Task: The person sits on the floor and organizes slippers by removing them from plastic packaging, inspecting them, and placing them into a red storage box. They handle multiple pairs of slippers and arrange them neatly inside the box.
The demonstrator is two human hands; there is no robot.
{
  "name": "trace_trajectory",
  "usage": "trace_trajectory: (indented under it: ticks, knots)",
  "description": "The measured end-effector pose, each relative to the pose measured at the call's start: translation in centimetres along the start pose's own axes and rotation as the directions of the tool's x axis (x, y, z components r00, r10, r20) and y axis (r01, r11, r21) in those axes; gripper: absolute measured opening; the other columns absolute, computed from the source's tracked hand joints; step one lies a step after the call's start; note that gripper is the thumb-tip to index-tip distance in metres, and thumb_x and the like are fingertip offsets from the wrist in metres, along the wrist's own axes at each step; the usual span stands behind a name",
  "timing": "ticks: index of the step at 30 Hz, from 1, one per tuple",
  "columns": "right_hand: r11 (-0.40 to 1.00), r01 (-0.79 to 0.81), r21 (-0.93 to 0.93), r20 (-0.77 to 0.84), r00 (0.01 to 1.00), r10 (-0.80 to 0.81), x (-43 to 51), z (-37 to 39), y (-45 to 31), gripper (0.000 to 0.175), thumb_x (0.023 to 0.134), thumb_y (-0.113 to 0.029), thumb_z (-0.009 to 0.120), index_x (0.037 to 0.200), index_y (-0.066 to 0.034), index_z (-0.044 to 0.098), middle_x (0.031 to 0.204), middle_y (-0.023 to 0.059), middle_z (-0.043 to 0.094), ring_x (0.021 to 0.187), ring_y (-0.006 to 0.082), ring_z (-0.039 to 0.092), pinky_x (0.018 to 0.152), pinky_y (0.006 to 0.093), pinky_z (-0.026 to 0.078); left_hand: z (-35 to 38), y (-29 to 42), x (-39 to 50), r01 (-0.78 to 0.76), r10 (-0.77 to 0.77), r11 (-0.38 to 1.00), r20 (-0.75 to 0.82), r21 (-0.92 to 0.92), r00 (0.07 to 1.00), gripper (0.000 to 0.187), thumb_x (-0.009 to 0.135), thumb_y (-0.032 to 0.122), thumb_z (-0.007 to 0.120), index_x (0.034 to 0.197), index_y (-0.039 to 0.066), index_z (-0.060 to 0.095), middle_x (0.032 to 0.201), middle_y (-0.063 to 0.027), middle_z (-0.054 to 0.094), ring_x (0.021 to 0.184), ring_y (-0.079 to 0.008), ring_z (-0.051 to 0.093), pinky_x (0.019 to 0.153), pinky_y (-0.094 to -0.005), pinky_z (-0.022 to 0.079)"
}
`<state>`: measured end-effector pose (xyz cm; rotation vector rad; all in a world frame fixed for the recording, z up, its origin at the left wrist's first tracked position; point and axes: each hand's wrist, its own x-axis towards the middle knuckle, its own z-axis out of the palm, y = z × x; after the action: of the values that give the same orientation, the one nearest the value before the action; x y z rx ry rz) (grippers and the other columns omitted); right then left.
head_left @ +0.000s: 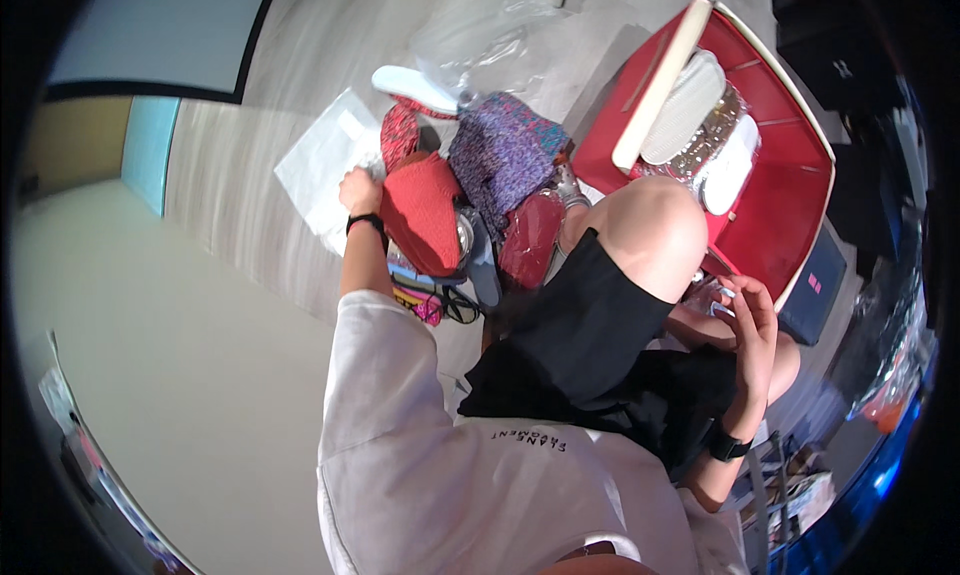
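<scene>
My left hand (362, 192) reaches over the floor between a white plastic bag (330, 155) and a coral knitted slipper (421, 215). Its fingertips are hidden, so whether it grips the bag cannot be told. Beside the coral slipper lie a purple speckled knitted item (502, 158), a red patterned slipper (400, 136) and a dark red item in clear plastic (531, 237). A pale slipper sole (412, 87) shows behind them. Near my bent leg, my right hand (752, 320) hovers with loosely curled fingers apart and nothing visible in it.
A red fabric storage box (780, 192) with cream edges stands open at right, holding a ribbed pale sole (686, 109) and a wrapped pair with white soles (729, 166). Clear plastic wrapping (487, 46) lies behind the slippers. A dark flat box (817, 286) sits beside the red one.
</scene>
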<state>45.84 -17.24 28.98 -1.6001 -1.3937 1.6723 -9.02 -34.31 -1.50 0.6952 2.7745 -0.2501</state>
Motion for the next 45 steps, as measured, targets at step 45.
trace_trajectory:
  ticks: [45]
  knots:
    - [0.876, 0.3, 0.377, 0.056, 0.937, -0.345, 4.9, -12.2, -2.2, 0.053, 0.092, -0.008, 0.058, 0.138, 0.003, 0.035, 0.128, 0.018, 0.054, 0.118, 0.0244, 0.054, 0.098, 0.0363, 0.046, -26.7, 24.8, -37.9, -0.999, 0.847, 0.002, -0.531, 0.043, -0.021, 0.051, 0.071, 0.014, 0.074, 0.118, 0.011, 0.052, 0.123, -0.0144, 0.048, 0.114, -0.0358, 0.045, 0.096, -0.0456, 0.034]
